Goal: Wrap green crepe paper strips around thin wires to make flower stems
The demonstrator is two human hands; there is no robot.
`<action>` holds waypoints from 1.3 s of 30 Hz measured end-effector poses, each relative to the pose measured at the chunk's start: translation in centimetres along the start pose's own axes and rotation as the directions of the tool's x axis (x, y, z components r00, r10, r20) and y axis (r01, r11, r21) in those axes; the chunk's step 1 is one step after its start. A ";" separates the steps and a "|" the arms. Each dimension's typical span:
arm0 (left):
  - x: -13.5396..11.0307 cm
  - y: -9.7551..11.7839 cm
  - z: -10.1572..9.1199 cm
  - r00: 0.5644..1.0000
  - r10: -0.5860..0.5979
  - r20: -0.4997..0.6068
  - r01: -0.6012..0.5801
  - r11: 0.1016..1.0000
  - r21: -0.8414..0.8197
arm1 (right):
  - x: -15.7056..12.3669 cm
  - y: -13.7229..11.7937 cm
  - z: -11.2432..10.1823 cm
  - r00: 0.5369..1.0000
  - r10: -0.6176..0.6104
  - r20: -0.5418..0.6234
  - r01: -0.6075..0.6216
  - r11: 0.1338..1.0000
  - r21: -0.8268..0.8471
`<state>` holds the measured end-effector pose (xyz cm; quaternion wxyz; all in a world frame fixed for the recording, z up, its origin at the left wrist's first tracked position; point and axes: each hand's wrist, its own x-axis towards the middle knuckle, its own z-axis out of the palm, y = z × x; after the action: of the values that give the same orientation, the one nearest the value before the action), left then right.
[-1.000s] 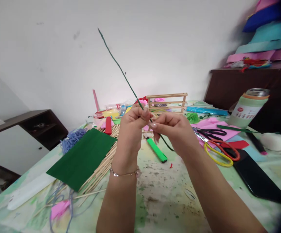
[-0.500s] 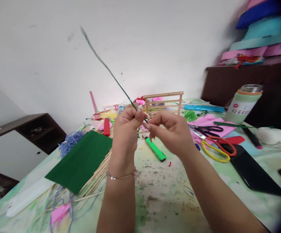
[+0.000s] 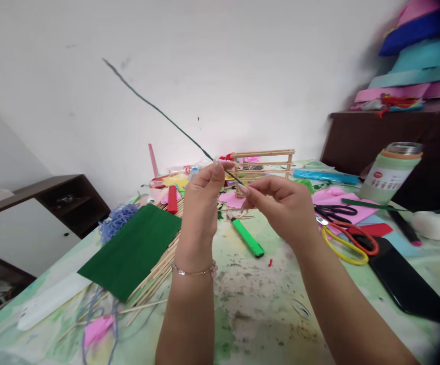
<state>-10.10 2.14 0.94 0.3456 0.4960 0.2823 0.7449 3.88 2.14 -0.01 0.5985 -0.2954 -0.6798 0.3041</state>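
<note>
A long, thin, dark green wrapped stem [image 3: 155, 107] slants up to the left above the table, its far end free against the wall. My left hand [image 3: 204, 195] pinches it partway along between thumb and fingers. My right hand [image 3: 279, 203] grips its lower right end with closed fingertips, and that tip is hidden by them. A short stretch of stem shows between the hands. Below them on the table lies a green box cutter [image 3: 247, 237]. A sheet of dark green paper [image 3: 131, 253] rests on thin wooden sticks [image 3: 155, 274] left of my left forearm.
To the right are scissors with yellow and orange handles [image 3: 345, 246], black-handled scissors [image 3: 336, 213], a black phone [image 3: 406, 279] and a pale green bottle [image 3: 391, 175]. A small wooden stick frame [image 3: 263, 153] stands at the back. Blue yarn [image 3: 117, 222] lies at the left.
The stem has tilted lower, its free end swinging left and down. My right hand has moved right, away from my left, so more stem shows between them. The whole view has shifted slightly.
</note>
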 end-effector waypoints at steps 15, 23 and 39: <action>-0.3 -0.4 0.6 0.996 0.087 0.002 -0.087 0.996 0.020 | 0.2 0.4 0.7 0.906 0.126 0.403 -0.288 0.883 0.371; 0.2 -0.8 0.1 0.994 0.093 -0.060 -0.095 0.995 -0.030 | -0.6 1.1 1.5 0.942 -0.334 -0.021 0.325 0.928 -0.181; 0.2 -0.9 -0.2 0.983 -0.011 0.183 0.003 0.999 0.046 | 0.2 1.6 0.1 0.858 -0.514 -0.014 0.456 0.772 -0.444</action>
<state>-10.13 2.81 0.27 0.3615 0.5693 0.2679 0.6881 3.84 3.35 -1.10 0.6217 -0.2526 -0.7405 -0.0372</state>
